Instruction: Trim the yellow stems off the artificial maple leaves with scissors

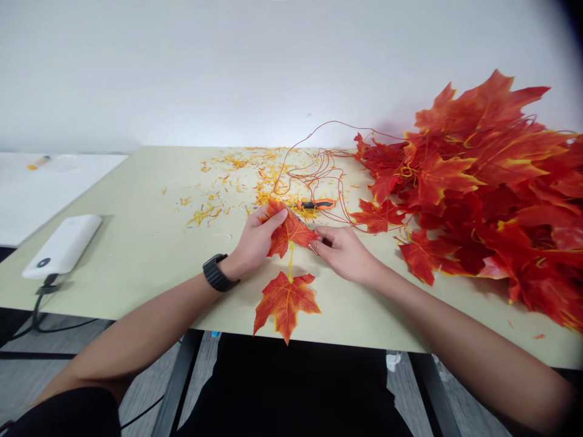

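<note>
My left hand grips a red artificial maple leaf by its upper left part, thumb on top. From this leaf a yellow stem runs down to a second maple leaf, which hangs over the front of the table. My right hand is closed at the right tip of the upper leaf. A small shiny bit shows at its fingertips; whether it holds the leaf's edge or a small tool is hidden. Behind the hands lies an orange-and-black handled tool among yellow trimmings.
A large heap of red maple leaves fills the right side. Thin reddish wire loops from it across the back. At left lies a white power bank with a black cable. An orange-tipped item rests on the white table.
</note>
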Available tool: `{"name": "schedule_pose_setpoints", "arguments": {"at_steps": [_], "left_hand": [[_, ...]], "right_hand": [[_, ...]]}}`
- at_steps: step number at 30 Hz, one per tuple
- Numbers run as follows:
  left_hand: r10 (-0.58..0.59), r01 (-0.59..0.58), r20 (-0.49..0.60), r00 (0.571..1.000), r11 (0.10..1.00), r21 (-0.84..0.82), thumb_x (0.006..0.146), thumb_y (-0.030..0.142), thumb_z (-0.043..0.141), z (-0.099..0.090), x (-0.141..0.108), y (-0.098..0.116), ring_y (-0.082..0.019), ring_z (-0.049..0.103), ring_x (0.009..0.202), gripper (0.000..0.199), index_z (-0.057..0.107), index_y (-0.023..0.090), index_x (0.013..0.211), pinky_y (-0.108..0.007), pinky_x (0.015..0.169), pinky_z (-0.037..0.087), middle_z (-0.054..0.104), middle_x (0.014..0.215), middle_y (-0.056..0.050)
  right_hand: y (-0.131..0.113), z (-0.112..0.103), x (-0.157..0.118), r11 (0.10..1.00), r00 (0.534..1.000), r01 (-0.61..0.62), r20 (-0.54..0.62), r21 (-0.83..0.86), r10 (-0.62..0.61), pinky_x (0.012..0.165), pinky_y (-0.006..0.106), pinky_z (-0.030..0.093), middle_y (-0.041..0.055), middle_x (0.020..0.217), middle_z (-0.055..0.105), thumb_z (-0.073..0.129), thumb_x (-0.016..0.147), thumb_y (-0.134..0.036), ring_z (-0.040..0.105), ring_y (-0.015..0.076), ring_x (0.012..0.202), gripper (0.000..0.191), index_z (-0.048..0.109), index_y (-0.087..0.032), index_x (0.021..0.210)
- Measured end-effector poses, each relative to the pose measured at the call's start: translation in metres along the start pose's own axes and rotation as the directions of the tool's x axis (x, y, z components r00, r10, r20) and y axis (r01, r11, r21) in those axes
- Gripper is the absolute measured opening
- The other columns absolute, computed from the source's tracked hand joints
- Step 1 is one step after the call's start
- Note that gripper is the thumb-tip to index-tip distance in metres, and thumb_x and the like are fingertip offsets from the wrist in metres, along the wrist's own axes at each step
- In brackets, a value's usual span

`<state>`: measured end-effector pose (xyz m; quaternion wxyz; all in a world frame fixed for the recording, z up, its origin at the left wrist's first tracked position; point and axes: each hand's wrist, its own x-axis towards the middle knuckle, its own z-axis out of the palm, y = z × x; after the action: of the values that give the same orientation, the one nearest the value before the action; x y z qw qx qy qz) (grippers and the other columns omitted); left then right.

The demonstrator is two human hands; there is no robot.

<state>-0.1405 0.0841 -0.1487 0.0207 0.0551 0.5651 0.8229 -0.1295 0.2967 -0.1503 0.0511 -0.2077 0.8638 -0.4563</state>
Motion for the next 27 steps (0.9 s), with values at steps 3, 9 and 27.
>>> {"name": "schedule_pose_setpoints", "arguments": {"at_steps": [3,9,27], "left_hand": [[0.002,-0.002,-0.006,1.0,1.0,0.014,0.082,0.042,0.089,0.001,0.0,0.001,-0.01,0.062,0.068,0.031,0.07,0.018,0.078,-0.023,0.067,0.055,0.071,0.077,-0.001],[0.019,-0.019,0.008,1.0,0.998,0.055,0.082,0.046,0.09,0.001,0.0,0.002,-0.009,0.059,0.065,0.036,0.07,0.017,0.076,-0.023,0.064,0.052,0.07,0.075,0.0],[0.086,-0.091,0.034,0.996,0.976,0.199,0.089,0.049,0.086,-0.002,0.0,0.001,-0.008,0.053,0.06,0.036,0.07,0.018,0.077,-0.024,0.06,0.045,0.064,0.07,0.001]], "right_hand": [[-0.001,0.0,0.001,1.0,1.0,0.0,-0.01,0.003,0.0,0.06,0.029,0.027,-0.003,0.062,0.043,0.058,0.092,-0.039,0.039,0.0121,0.062,0.033,0.044,-0.022,0.068],[-0.003,-0.004,0.003,0.999,0.998,-0.038,-0.045,0.026,0.039,0.061,0.03,0.028,-0.0026,0.064,0.044,0.056,0.088,-0.034,0.038,0.0118,0.062,0.027,0.045,-0.021,0.066],[-0.019,-0.039,0.001,0.95,0.985,0.004,-0.164,0.313,0.05,0.06,0.031,0.023,-0.0021,0.069,0.035,0.072,0.087,-0.083,0.028,0.0122,0.065,0.068,0.045,-0.022,0.072]]}}
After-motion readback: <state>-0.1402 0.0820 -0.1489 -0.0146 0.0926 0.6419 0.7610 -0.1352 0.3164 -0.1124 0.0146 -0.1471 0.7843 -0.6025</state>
